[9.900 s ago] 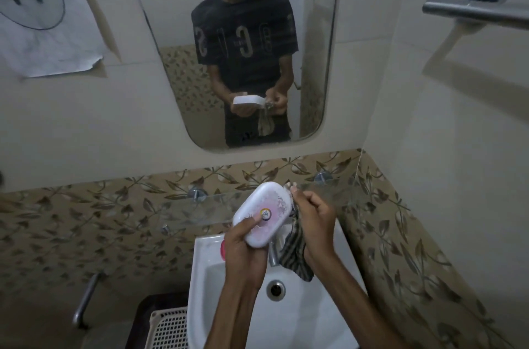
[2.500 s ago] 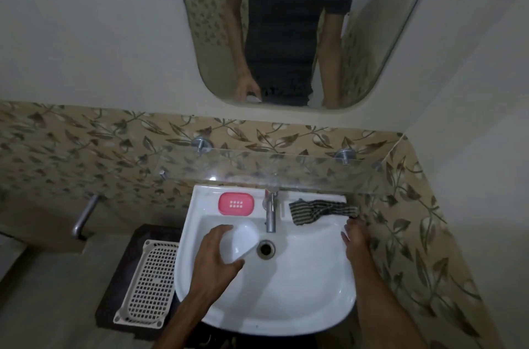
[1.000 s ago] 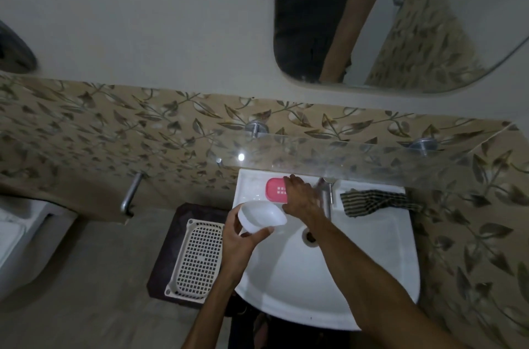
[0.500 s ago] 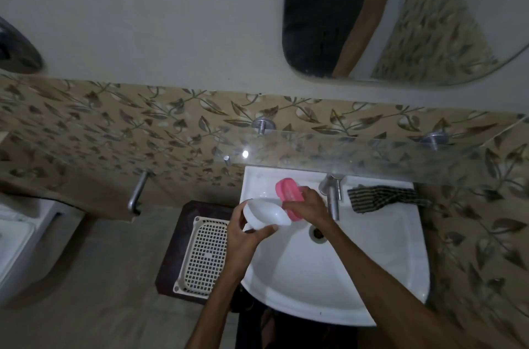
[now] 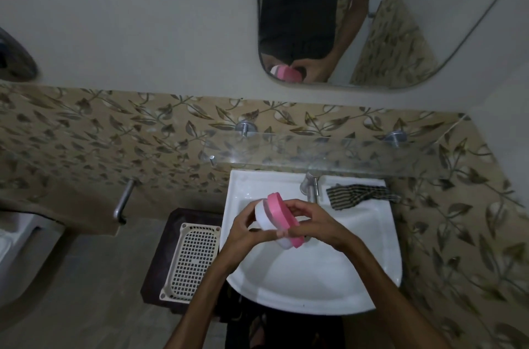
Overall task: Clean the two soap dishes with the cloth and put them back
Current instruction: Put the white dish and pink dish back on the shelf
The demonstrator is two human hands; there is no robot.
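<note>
Over the white sink (image 5: 369, 271) both hands hold a soap dish in two parts, tilted on edge. The white part (image 5: 264, 215) is gripped by my left hand (image 5: 246, 231). The pink part (image 5: 282, 217) is pressed flat against it by my right hand (image 5: 315, 222). The striped cloth (image 5: 357, 195) lies loose on the sink's back rim, right of the tap (image 5: 310, 185), touched by neither hand. Only this one soap dish is in view.
A glass shelf (image 5: 329, 154) runs along the tiled wall just above the sink. A mirror (image 5: 400, 33) hangs higher up. Left of the sink, a cream perforated tray (image 5: 194, 260) rests on a dark stand, and a metal handle (image 5: 123, 202) sticks out from the wall.
My right hand picked the pink part off the sink's rim and brought it against the white part in my left hand. The cloth stayed on the rim.
</note>
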